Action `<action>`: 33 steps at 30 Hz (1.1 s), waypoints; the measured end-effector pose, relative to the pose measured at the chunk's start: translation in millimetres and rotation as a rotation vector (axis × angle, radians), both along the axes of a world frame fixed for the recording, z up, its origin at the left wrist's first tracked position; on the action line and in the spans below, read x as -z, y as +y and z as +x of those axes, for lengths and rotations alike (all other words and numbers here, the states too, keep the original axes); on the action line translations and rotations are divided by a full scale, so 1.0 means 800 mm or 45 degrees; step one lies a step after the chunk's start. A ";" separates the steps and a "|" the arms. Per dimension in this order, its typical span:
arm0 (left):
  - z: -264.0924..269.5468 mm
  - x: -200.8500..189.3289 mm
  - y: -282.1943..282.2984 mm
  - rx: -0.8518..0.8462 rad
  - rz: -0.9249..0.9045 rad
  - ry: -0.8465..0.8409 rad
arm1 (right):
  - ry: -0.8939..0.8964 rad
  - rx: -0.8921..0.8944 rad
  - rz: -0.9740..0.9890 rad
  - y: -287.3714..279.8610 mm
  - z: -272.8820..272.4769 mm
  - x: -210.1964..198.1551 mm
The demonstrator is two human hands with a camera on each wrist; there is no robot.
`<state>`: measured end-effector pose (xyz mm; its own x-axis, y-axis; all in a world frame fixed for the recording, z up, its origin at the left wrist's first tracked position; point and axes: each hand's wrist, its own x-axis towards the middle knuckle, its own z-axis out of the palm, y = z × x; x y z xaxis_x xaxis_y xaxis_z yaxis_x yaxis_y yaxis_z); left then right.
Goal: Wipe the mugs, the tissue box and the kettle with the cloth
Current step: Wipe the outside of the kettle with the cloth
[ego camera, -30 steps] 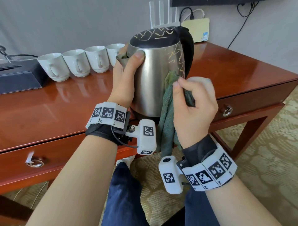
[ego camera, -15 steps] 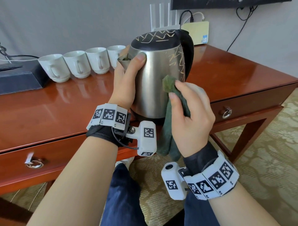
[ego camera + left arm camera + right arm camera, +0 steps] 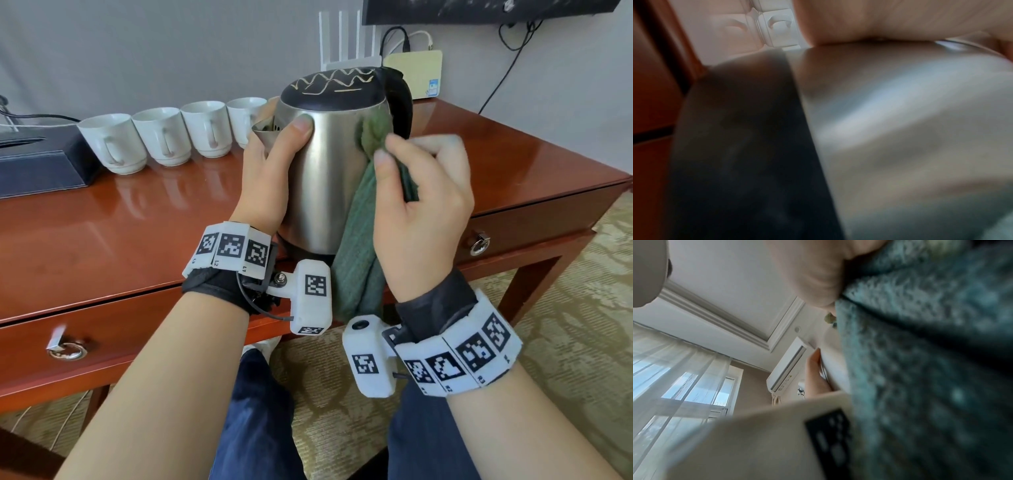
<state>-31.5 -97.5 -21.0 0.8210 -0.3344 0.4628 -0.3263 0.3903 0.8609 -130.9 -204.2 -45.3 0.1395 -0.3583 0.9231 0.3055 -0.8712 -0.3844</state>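
Kettle (image 3: 329, 178): steel body, black lid with thin pale zigzag lines scratched or drawn across it, no readable brand. It stands upright, long axis vertical, near the front edge of the counter (image 3: 102, 240). Spout points left toward the mugs, black handle to the rear right.

Left hand (image 3: 270, 171): grip wrapped round the kettle's left side just below the spout, thumb flat on the steel near the lid rim. Left wrist view is blurred; only steel, the dark base and part of the hand (image 3: 890, 21) show.

Right hand (image 3: 421, 212): grip pinching the cloth (image 3: 359, 246), thumb on the near side, fingers curled over the far side. Cloth is green; its top bunch is pressed against the kettle's upper right wall, and the rest hangs down past the counter edge. Right wrist view shows the cloth (image 3: 931, 369) close and fuzzy.

Mugs (image 3: 171, 137): four white ones in a row at the back left, handles facing front, the rightmost partly behind the kettle.

Tissue box (image 3: 41, 168): dark, far left, just beside the first mug.

Wristbands carry square coded tags; small marks L1, L2 on the left, R2, R3 on the right. The sticker on the cream box (image 3: 416, 73) behind the kettle is too small to read.
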 end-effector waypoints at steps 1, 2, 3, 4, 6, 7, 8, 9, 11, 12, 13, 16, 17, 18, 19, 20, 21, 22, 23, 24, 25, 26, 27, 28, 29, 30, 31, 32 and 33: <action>0.000 0.000 0.000 -0.002 -0.006 -0.006 | 0.020 -0.006 0.007 0.002 -0.003 0.006; 0.001 0.000 0.000 -0.005 -0.008 -0.011 | 0.039 -0.012 -0.002 0.006 -0.006 0.012; 0.002 0.001 0.000 -0.002 -0.009 -0.021 | 0.052 -0.020 -0.023 0.011 -0.008 0.015; 0.002 0.001 0.000 0.000 -0.008 -0.030 | 0.057 -0.032 -0.053 0.015 -0.008 0.015; 0.001 0.001 0.000 0.017 -0.003 -0.030 | 0.048 -0.054 -0.111 0.018 -0.004 0.003; 0.000 0.001 0.000 0.020 0.000 -0.028 | 0.033 -0.055 -0.124 0.018 0.000 -0.006; -0.001 0.001 0.000 0.018 0.005 -0.029 | 0.016 -0.048 -0.119 0.015 0.003 -0.016; -0.001 0.000 0.001 0.011 0.014 -0.028 | 0.002 -0.038 -0.094 0.010 0.007 -0.024; -0.002 -0.001 0.001 -0.008 0.020 -0.023 | -0.007 -0.015 -0.008 -0.002 0.010 -0.033; -0.002 0.000 0.000 -0.018 0.017 -0.019 | 0.002 -0.003 0.031 -0.007 0.009 -0.032; -0.001 0.000 0.000 -0.028 0.010 -0.019 | 0.018 0.004 0.050 -0.010 0.007 -0.028; 0.001 -0.001 -0.002 -0.036 0.001 -0.041 | 0.062 0.013 -0.017 -0.003 -0.005 -0.009; 0.003 0.000 -0.002 -0.034 0.000 -0.056 | 0.067 0.020 -0.058 0.003 -0.007 -0.004; 0.004 0.001 -0.002 -0.026 0.000 -0.063 | 0.064 0.022 -0.098 0.008 -0.008 -0.003; 0.005 0.002 -0.002 -0.007 0.001 -0.062 | 0.055 0.017 -0.133 0.012 -0.007 -0.005; 0.006 0.002 -0.001 0.015 0.008 -0.056 | 0.042 0.005 -0.164 0.014 -0.004 -0.012; 0.006 0.002 -0.001 0.025 0.019 -0.053 | 0.030 -0.004 -0.188 0.016 0.000 -0.019; 0.006 0.002 -0.001 0.027 0.030 -0.056 | 0.023 -0.004 -0.200 0.016 0.004 -0.028; 0.006 0.001 -0.002 0.019 0.039 -0.054 | 0.024 0.004 -0.196 0.014 0.007 -0.036; 0.006 0.000 -0.002 0.011 0.045 -0.052 | 0.030 0.011 -0.173 0.011 0.010 -0.041; 0.006 0.000 -0.002 0.002 0.045 -0.054 | 0.039 0.018 -0.136 0.007 0.010 -0.044; 0.006 0.001 -0.002 -0.007 0.039 -0.053 | 0.051 0.026 -0.096 0.002 0.008 -0.042; 0.006 0.001 -0.001 -0.012 0.030 -0.049 | 0.071 0.024 -0.067 0.000 0.005 -0.038; 0.005 0.002 -0.001 -0.014 0.024 -0.045 | 0.098 -0.002 -0.051 -0.001 -0.001 -0.031; 0.005 0.002 0.000 -0.011 0.017 -0.047 | 0.131 -0.058 -0.044 -0.001 -0.008 -0.022; 0.006 0.002 0.000 -0.001 0.014 -0.053 | 0.158 -0.131 -0.034 0.000 -0.015 -0.014; 0.006 0.002 0.000 0.005 0.016 -0.055 | 0.168 -0.199 -0.002 0.001 -0.022 -0.007; 0.006 0.001 0.001 0.014 0.018 -0.049 | 0.163 -0.251 0.064 0.000 -0.027 -0.001; 0.006 0.000 0.001 0.020 0.020 -0.045 | 0.149 -0.292 0.160 -0.002 -0.031 0.003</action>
